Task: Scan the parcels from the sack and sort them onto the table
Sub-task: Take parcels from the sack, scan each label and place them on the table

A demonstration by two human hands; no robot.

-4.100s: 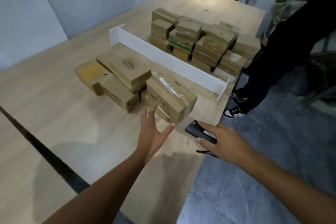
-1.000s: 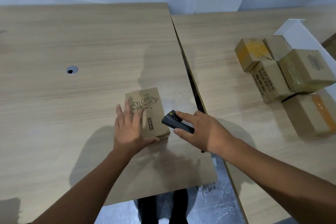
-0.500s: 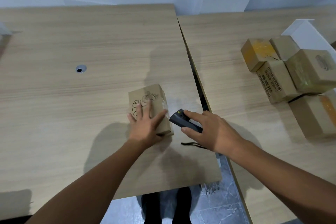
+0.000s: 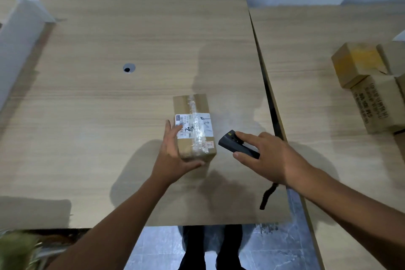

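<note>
A small brown cardboard parcel (image 4: 192, 125) lies on the wooden table (image 4: 109, 116), its white shipping label and clear tape facing up. My left hand (image 4: 175, 158) grips the parcel's near left corner, fingers along its left side and thumb under the near edge. My right hand (image 4: 269, 158) holds a black handheld scanner (image 4: 235, 144) just right of the parcel, its head pointing towards the label. A black wrist strap (image 4: 267, 197) hangs from the scanner.
A second table (image 4: 328, 160) adjoins on the right, across a narrow dark gap, with several sorted cardboard boxes (image 4: 370, 85) at its right edge. A white divider (image 4: 19, 28) stands at far left. A cable hole (image 4: 128, 68) sits mid-table. A green sack (image 4: 17, 250) shows bottom left.
The parcel has been turned over: the cartoon-printed face gave way to the labelled, taped face. My left hand shifted from on top to its near left corner. The scanner stays beside it.
</note>
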